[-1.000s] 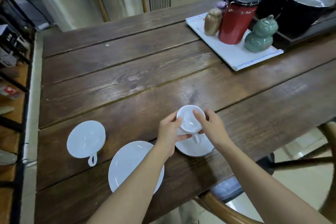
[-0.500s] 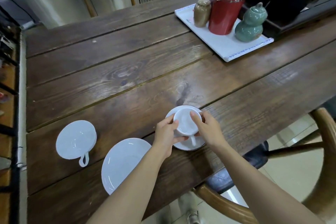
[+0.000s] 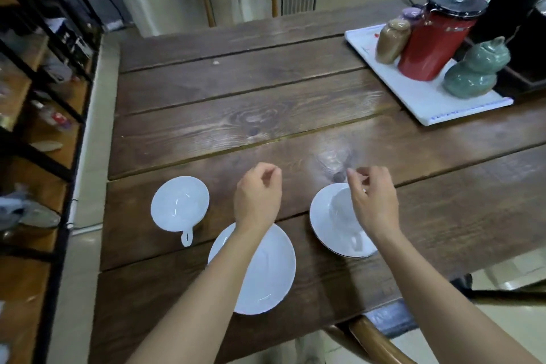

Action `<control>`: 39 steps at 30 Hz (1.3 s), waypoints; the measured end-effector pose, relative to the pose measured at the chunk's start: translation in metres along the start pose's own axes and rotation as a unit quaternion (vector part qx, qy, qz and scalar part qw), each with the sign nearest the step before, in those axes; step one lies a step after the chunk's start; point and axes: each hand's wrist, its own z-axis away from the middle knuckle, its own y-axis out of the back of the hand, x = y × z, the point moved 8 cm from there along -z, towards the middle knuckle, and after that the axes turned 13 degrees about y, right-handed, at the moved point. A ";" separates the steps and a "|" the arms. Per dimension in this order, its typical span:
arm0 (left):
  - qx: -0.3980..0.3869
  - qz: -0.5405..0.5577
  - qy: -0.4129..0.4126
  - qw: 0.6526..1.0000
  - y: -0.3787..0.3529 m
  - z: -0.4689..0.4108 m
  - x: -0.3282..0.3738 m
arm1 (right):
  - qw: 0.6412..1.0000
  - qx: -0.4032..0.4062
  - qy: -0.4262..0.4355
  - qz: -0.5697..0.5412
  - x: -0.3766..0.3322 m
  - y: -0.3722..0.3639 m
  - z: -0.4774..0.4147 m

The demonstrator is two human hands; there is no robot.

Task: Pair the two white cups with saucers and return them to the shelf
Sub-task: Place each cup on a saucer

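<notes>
While one cup [image 3: 342, 210] is sitting on its saucer [image 3: 322, 224] near the table [image 3: 266, 115] front edge, the right hand [image 3: 373, 201] is hovering over it, fingers loosely curled, gripping nothing. Left hand [image 3: 258, 196] is hanging above bare wood between the two cups, fingers loosely curled, empty too. Second cup [image 3: 179, 203] is sitting alone at left, handle toward the person. Empty saucer [image 3: 266, 275] is lying under the left forearm. Shelf [image 3: 38, 91] is standing at far left.

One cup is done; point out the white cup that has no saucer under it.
The cup on the left, sitting straight on the wooden table beside the empty saucer. The other cup sits on its saucer.
</notes>
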 end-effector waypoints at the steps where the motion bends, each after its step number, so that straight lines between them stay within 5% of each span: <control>1: 0.034 0.018 -0.005 0.999 0.020 -0.004 -0.003 | 0.997 0.026 0.058 0.037 -0.018 -0.003 -0.003; 5: 0.125 0.064 0.016 0.990 0.086 -0.017 -0.028 | 0.986 0.042 0.139 0.081 -0.064 -0.033 -0.009; 10: 0.221 0.038 0.088 0.971 0.147 -0.032 -0.083 | 0.967 -0.185 0.043 -0.170 -0.106 -0.120 0.001; 13: 0.105 0.147 0.212 0.960 0.144 -0.042 -0.129 | 0.910 -0.310 -0.058 -0.269 -0.132 -0.172 0.031; 16: -0.017 0.324 0.303 0.896 0.126 -0.042 -0.158 | 0.830 -0.409 -0.165 -0.341 -0.152 -0.208 0.064; 19: -0.108 0.404 0.313 0.852 0.111 -0.042 -0.166 | 0.766 -0.444 -0.212 -0.414 -0.167 -0.223 0.075; 23: -0.138 0.410 0.285 0.855 0.109 -0.041 -0.163 | 0.730 -0.459 -0.214 -0.459 -0.177 -0.224 0.075; 30: -0.047 0.305 0.227 0.924 0.127 -0.033 -0.124 | 0.898 -0.298 -0.128 -0.298 -0.160 -0.192 0.049; 39: -0.091 0.214 0.209 0.950 0.078 0.000 -0.117 | 0.943 -0.202 -0.088 -0.250 -0.108 -0.141 0.074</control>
